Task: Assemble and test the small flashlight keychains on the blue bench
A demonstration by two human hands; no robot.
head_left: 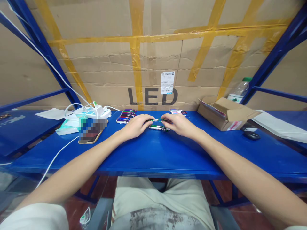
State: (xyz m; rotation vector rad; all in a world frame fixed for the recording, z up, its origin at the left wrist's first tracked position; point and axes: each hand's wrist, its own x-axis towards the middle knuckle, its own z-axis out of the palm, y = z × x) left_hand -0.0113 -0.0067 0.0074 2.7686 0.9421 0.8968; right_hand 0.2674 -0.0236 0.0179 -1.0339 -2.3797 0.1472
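Note:
My left hand [137, 125] and my right hand [179, 123] meet over the middle of the blue table [153, 153]. Both grip one small green pen-like stick [156, 120], each hand at one end, just above the tabletop. Another small green and silver stick [158, 128] lies on the table right below it, between my hands. A pile of several coloured sticks [126, 116] lies behind my left hand. A smaller row of sticks [177, 112] lies behind my right hand.
A phone [92, 131] lies at the left, with a white power strip [92, 112] and its cable behind it. An open cardboard box [225, 114] stands at the right, a black mouse [251, 135] in front of it, a plastic bottle [238, 91] behind. A cardboard wall closes the back.

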